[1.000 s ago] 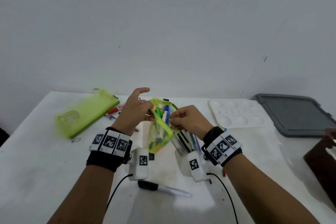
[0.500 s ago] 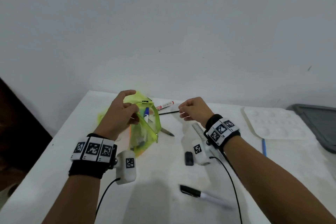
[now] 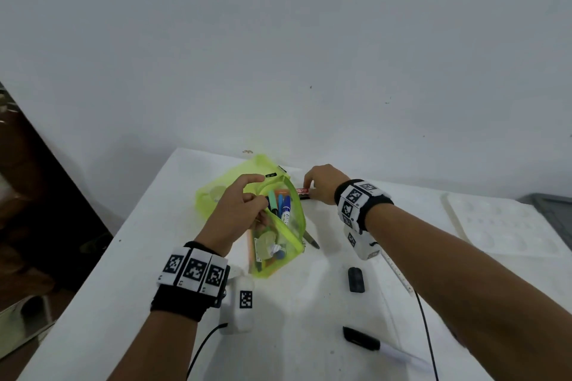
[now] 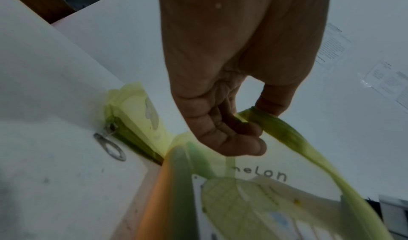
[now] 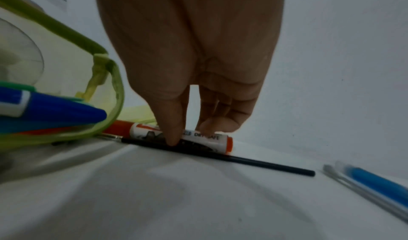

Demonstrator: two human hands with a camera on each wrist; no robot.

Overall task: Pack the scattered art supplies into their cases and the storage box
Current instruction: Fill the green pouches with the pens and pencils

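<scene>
My left hand (image 3: 261,199) pinches the open rim of a clear lime-green pouch (image 3: 278,238) and holds its mouth up. Blue, teal and orange markers (image 3: 283,206) stick out of it. In the left wrist view my left hand (image 4: 253,121) has the rim (image 4: 287,139) between thumb and curled fingers. Behind the pouch, my right hand (image 3: 309,192) pinches a red-and-white marker (image 3: 301,191) lying on the table. The right wrist view shows my right hand (image 5: 192,135) straddling the marker (image 5: 212,139), with a thin black brush (image 5: 264,164) lying against it.
A second lime pouch (image 3: 226,185) lies at the back left. A small black block (image 3: 356,279), a ruler (image 3: 397,272), a dark pen (image 3: 310,241) and a black-capped marker (image 3: 362,343) lie on the white table (image 3: 294,318). A white palette (image 3: 501,226) and a grey lid (image 3: 554,207) sit right.
My right hand left the pouch mouth, reached to the back of the table and closed on the red marker. My left hand kept hold of the pouch rim. The view swung left.
</scene>
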